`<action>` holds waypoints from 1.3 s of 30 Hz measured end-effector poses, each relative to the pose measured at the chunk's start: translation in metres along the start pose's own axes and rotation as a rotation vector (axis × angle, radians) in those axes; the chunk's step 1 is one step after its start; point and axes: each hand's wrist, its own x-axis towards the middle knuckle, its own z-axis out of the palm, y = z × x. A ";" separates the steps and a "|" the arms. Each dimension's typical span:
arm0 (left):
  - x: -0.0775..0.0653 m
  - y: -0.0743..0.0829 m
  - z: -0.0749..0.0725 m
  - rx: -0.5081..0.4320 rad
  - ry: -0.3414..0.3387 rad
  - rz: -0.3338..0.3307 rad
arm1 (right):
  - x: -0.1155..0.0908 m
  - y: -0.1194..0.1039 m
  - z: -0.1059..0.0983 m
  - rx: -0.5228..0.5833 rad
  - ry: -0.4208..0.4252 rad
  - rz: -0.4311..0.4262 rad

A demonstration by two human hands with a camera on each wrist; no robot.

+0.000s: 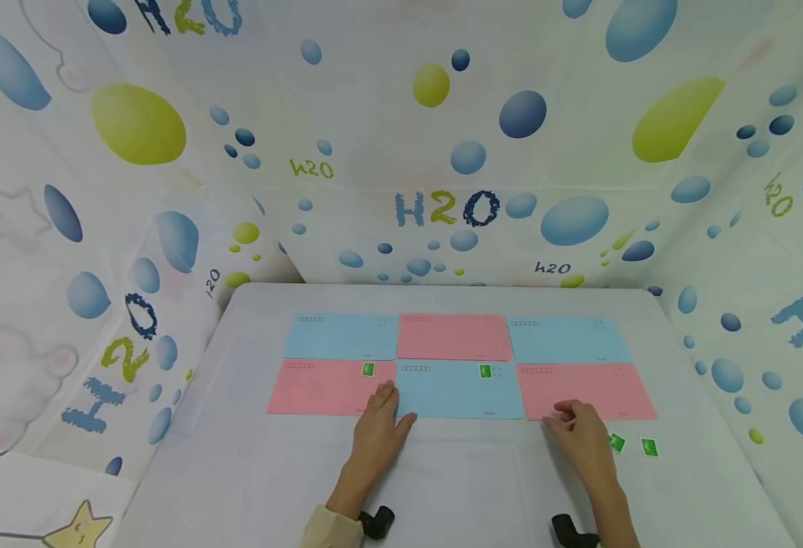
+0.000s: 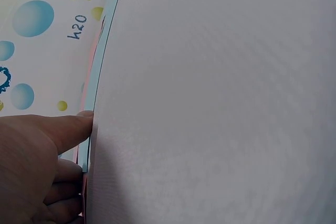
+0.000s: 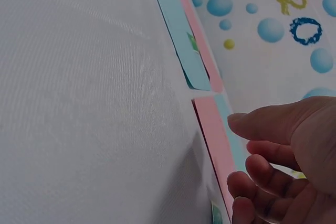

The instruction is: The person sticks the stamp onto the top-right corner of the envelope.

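My left hand [image 1: 377, 428] lies with straight fingers across the seam between a pink envelope [image 1: 326, 392] and the blue envelope [image 1: 459, 399] in the front row. Each of these two carries a green stamp, one [image 1: 369, 369] on the pink and one [image 1: 486, 371] on the blue. My right hand [image 1: 584, 441] is at the lower edge of the right pink envelope [image 1: 600, 388], fingers loosely bent. In the right wrist view, the thumb [image 3: 249, 124] stands apart from the fingers and nothing shows between them. Two loose stamps [image 1: 650, 447] lie just right of this hand, one partly hidden by it.
Behind the front row lie a blue envelope [image 1: 342, 335], a pink one [image 1: 454, 336] and another blue one [image 1: 568, 339], edge to edge. A white cloth [image 1: 470, 487] covers the table. Patterned sheets [image 1: 374, 114] hang around its back and sides.
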 end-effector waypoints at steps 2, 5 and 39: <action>0.000 0.000 0.000 0.000 -0.001 -0.002 | -0.002 0.002 -0.002 -0.015 -0.025 0.011; 0.000 0.000 0.000 -0.001 -0.005 -0.004 | -0.005 0.006 -0.006 -0.027 -0.062 0.027; 0.000 0.001 -0.003 -0.017 -0.007 0.001 | -0.011 0.020 -0.016 -0.082 -0.141 0.040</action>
